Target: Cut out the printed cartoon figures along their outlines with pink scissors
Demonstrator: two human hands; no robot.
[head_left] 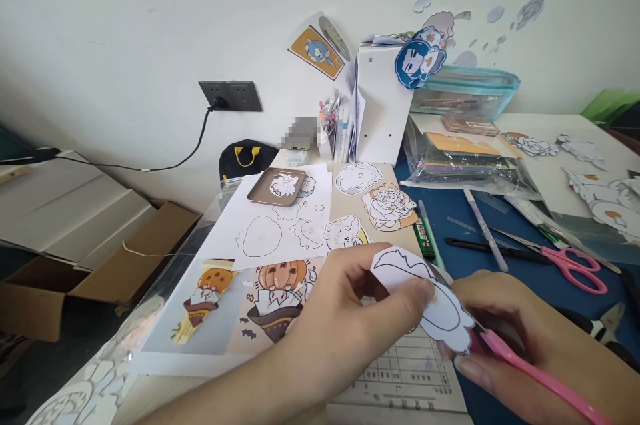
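My left hand (367,308) pinches a white paper piece (440,308) with black outline drawing on it, thumb on top and fingers behind. One edge of the paper follows a wavy cut line; its upper left corner is straight-edged. At the paper's right edge, my right hand (525,338) is closed around pink-handled scissors (540,375). Their blades are mostly hidden by the paper and fingers. Beneath my hands lies a printed form sheet (420,385). Left of my left hand are printed pumpkin pictures (280,301).
Another pair of pink scissors (575,268) lies on the blue mat (463,211) beside pens and pliers (607,325). Several cutouts (390,205), a brown tray (255,195) and an outline sheet (225,231) are further back. A white file holder (383,105) stands by the wall.
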